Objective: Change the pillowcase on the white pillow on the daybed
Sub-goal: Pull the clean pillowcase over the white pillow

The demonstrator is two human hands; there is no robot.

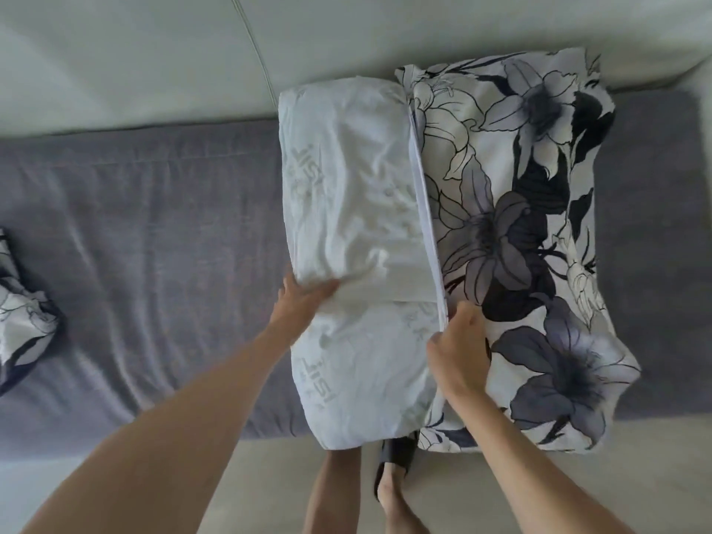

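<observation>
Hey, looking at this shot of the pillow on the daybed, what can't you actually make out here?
All in the head view:
- Left hand: its fingertips are blurred against the white pillow.
- Right hand: its curled fingers face away, so what they pinch at the floral pillowcase edge is hidden.
- Floral fabric at the left is cut off by the frame edge.
- The pillow's far end is hidden inside the pillowcase.

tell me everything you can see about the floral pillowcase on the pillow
The floral pillowcase is thin white fabric printed with large grey and navy lilies. It covers only the right part of the white pillow, its open edge running down the middle. The right hand grips that edge near the front. It lies crumpled on the grey daybed.
</observation>
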